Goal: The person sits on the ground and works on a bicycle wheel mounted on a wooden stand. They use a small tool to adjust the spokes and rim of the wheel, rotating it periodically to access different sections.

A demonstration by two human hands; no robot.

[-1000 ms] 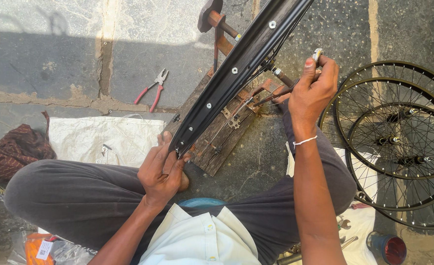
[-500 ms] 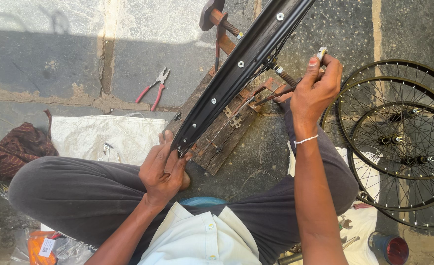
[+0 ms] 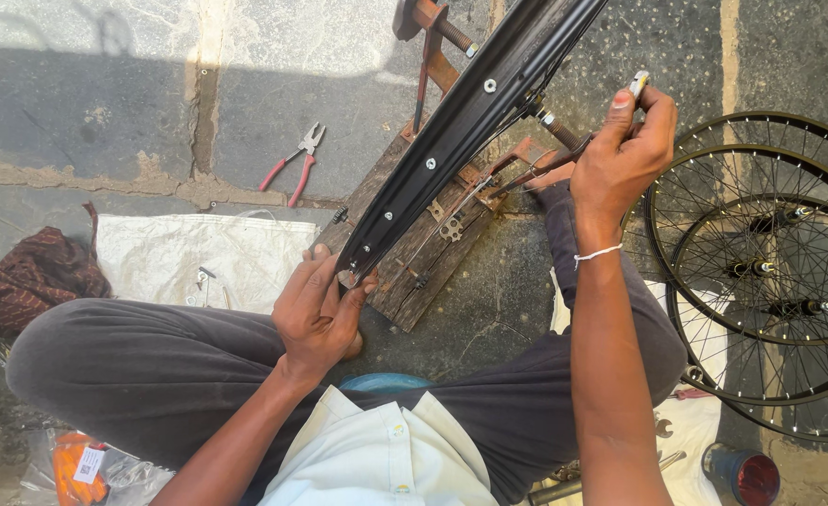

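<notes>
A black bicycle wheel rim with silver spoke nipples stands edge-on in front of me, mounted on a rusty stand fixed to a worn wooden board. My left hand grips the rim's near lower end, fingers pinched at a nipple. My right hand is raised to the right of the rim, closed on a small metal tool whose tip sticks up above my fingers. A white thread band circles that wrist. Thin spokes run from the rim toward the stand.
Red-handled pliers lie on the stone floor at left. A white sack with small metal parts sits by my left knee, a dark red cloth further left. Several spoked wheels are stacked at right. A small tin stands near my right leg.
My left hand has shifted slightly along the rim's lower end. My right hand has stayed raised with the tool, barely moving.
</notes>
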